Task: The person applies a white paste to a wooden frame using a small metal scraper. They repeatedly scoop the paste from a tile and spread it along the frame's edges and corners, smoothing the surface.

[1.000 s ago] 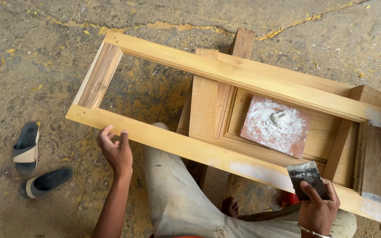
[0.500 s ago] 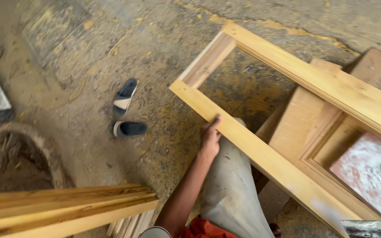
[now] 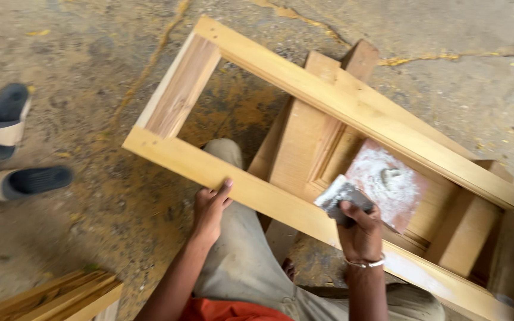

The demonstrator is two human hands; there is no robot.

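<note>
The right hand [image 3: 361,229] holds a small flat scraper [image 3: 341,196] smeared with pale grey paste. Its fingers are closed around the scraper, and the blade sits right at the near rail of a big wooden frame [image 3: 257,190].

The frame is light yellow wood, shaped like a long open box with no bottom. It lies tilted across the picture. The left hand [image 3: 209,208] rests on the same near rail, further left than the scraper. Its fingers are curled over the edge of the rail and its thumb points up along the wood. It grips the rail and holds nothing else.

Inside the frame, just past the scraper, lies a reddish-brown board [image 3: 391,184]. A pile of white powdery paste [image 3: 382,175] sits on top of it. Under that board is a wooden panel [image 3: 304,148] with a sunken middle.

The person's leg in light trousers [image 3: 239,261] goes under the frame.

Left of the frame, well apart from it, two dark sandals [image 3: 13,148] lie on the dusty floor [image 3: 90,59]. Some wooden planks [image 3: 60,297] show at the bottom left corner.
</note>
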